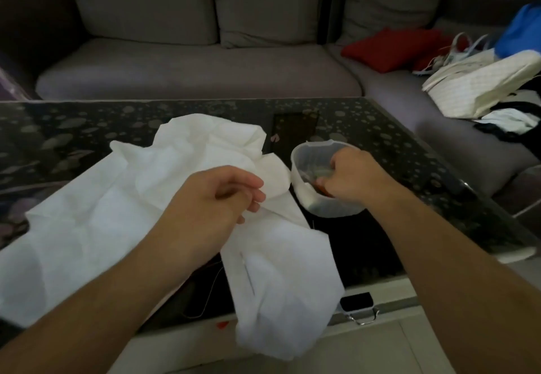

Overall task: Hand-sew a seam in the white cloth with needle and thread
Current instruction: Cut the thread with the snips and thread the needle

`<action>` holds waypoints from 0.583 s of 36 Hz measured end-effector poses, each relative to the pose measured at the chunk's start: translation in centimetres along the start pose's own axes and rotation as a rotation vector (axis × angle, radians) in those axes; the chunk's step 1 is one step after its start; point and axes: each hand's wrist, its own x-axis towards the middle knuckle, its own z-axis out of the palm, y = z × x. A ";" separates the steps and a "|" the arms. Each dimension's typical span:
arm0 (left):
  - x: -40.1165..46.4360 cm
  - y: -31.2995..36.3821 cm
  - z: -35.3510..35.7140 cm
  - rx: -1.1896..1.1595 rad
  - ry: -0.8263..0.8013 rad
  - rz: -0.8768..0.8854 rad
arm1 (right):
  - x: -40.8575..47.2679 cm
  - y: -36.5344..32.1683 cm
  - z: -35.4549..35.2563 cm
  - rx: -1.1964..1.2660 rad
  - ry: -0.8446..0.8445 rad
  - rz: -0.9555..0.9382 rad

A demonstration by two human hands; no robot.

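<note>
At frame centre the left hand [225, 195] pinched the cloth [123, 198]; the right hand [348, 177], curled, reached into the tub [298, 162], contents of its grip indiscernible.

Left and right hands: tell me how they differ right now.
The left hand is over the white cloth, fingers curled at a fold; the right hand reaches into the plastic tub. The left one sits nearer the camera, the right farther out. Both are bare, with fingers curled.
</note>
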 end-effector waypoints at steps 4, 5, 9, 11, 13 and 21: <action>-0.2 0.0 -1.1 0.002 0.028 -0.013 | -0.7 -0.4 -0.4 -0.022 0.040 -0.015; -0.4 -0.2 -1.4 0.010 0.033 -0.020 | -1.3 -0.6 -0.6 -0.031 0.044 -0.029; -1.4 -0.7 -2.6 0.031 0.049 -0.036 | -4.1 -1.6 -0.9 0.033 0.118 -0.175; -2.0 -1.0 -3.2 0.058 0.059 -0.054 | -5.7 -2.4 -0.6 0.096 0.103 -0.274; -2.5 -1.4 -3.9 0.100 0.059 -0.069 | -7.2 -3.3 0.0 0.155 0.013 -0.378; -5.3 -2.8 -7.2 0.302 -0.003 -0.083 | -13.2 -7.8 3.5 0.144 -0.329 -0.630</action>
